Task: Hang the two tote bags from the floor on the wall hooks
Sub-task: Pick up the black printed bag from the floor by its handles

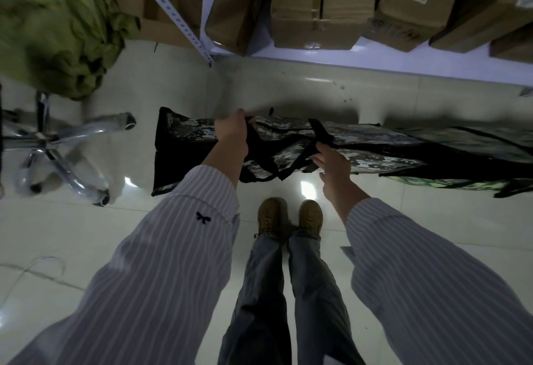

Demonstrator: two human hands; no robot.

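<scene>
A grey camouflage tote bag (184, 145) with black trim and black straps lies lengthwise on the pale tiled floor in front of my feet. My left hand (232, 132) is closed on the bag's top edge by a black strap. My right hand (331, 162) pinches another black strap (321, 134) near the bag's middle. A second tote bag (467, 145), greener camouflage with black edging, lies flat on the floor to the right, partly under the first. No wall hooks are in view.
A metal shelf (317, 56) loaded with cardboard boxes (317, 4) runs along the far side. A chrome office chair base (57, 145) stands at the left, with green cloth (57, 33) bunched above it. A thin cable (43, 272) lies on the floor at lower left.
</scene>
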